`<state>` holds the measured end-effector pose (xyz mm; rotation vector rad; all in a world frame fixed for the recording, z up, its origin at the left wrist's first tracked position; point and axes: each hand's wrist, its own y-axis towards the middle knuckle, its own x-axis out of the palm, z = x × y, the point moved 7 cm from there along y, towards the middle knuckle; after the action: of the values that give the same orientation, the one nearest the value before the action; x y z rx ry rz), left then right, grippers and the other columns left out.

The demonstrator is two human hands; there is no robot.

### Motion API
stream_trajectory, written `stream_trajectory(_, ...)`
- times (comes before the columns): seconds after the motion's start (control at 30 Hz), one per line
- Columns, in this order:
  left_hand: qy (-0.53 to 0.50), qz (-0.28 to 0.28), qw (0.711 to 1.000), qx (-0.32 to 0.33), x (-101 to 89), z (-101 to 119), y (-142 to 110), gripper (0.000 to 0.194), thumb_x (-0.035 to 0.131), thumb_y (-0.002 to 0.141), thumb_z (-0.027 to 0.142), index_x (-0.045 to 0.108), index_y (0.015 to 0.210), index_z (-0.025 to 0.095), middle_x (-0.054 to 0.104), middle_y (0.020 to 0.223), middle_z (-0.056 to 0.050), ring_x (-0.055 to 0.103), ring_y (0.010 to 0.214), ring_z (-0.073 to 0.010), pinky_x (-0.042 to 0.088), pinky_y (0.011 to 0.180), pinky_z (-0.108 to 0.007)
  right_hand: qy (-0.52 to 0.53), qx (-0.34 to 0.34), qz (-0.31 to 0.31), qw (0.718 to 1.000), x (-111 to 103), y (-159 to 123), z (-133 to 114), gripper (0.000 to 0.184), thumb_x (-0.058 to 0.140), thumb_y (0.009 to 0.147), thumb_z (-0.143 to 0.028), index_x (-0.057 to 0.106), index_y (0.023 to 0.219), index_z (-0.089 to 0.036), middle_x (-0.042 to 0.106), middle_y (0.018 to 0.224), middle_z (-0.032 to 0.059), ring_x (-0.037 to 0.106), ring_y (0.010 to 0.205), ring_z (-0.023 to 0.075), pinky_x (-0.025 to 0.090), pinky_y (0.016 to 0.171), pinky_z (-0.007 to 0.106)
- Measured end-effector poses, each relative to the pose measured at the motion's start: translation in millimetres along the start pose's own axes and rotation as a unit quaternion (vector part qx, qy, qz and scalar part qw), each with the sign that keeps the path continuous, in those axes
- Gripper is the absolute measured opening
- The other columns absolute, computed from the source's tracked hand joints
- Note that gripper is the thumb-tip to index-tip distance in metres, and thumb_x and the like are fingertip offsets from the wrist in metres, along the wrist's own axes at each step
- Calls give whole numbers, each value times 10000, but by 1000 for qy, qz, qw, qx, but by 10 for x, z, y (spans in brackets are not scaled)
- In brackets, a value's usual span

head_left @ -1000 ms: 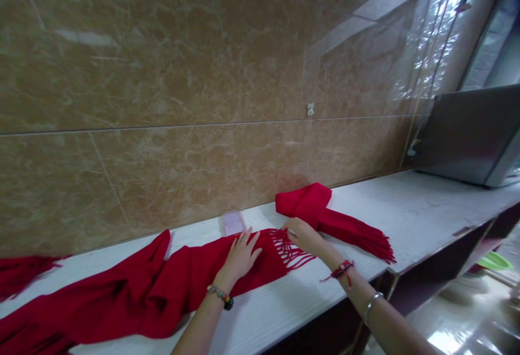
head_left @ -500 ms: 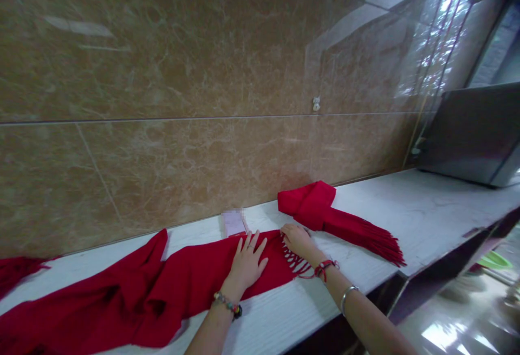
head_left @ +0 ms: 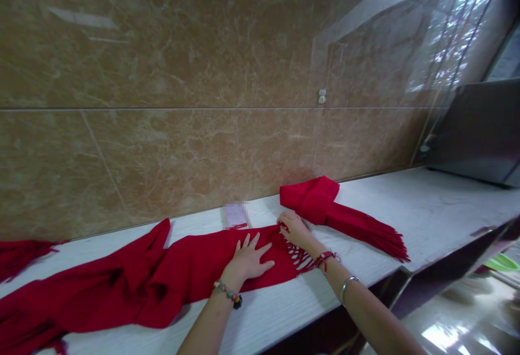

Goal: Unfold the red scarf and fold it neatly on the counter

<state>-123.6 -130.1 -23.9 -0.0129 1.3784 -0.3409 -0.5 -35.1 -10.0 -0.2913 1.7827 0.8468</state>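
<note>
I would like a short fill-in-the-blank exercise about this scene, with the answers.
The left hand rests on a scarf whose colour is ____.
The right hand touches this scarf too, but the beaded bracelet is on the ____ wrist.
The countertop is coloured ____.

Missing words: red; left; white.

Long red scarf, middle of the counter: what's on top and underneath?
The left hand lies spread on the scarf; the right hand is curled at its fringed end. White counter shows along its edges; anything beneath the cloth is covered from view.
</note>
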Motion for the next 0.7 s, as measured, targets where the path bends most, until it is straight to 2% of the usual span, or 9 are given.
stream_trajectory(0.07,-13,-20,999,-24,-6,1,-40,664,346,734,666,265,1327,378,65,1464,-29,32,1315,-331,91,1023,-549,19,-47,-28,998,39,-1,-114,197,456,749,-103,580,891,-161,584,924,58,499,907,157,353,821,267)
stream_trajectory(0.13,-23,-29,998,-49,-16,-2,-74,681,383,710,665,268,1322,389,56,1464,-32,20,1310,-352,92,1009,-575,20,-57,-46,997,77,-3,-155,183,451,755,-102,589,858,-161,591,874,46,517,857,144,364,794,246)
stream_trajectory(0.33,-46,-41,995,-84,-3,1,-94,698,424,689,646,260,1321,399,29,1460,-25,-15,1289,-406,72,964,-648,-26,12,-46,999,137,10,3,191,416,810,-143,586,896,-158,584,910,80,519,895,173,355,807,260)
stream_trajectory(0.53,-46,-46,992,-107,34,-46,-66,938,473,595,712,115,1372,327,-56,1450,-71,-74,1276,-416,46,964,-648,-57,68,-36,995,104,-3,166,214,405,805,-126,587,917,-135,578,960,121,512,913,203,356,828,295)
stream_trajectory(0.63,-38,-60,991,-111,52,-63,-66,1062,470,552,745,40,1386,249,-113,1436,-101,-107,1278,-392,22,989,-613,-21,14,-1,1000,30,4,4,238,413,787,-101,584,946,-143,556,1038,100,474,989,190,340,872,290)
stream_trajectory(0.7,-33,-67,991,-113,62,-73,-62,1107,460,537,759,28,1389,200,-128,1430,-109,-119,1283,-375,12,1003,-591,15,-48,-17,999,51,5,-155,234,414,773,-81,589,910,-156,576,978,69,491,946,159,356,852,262)
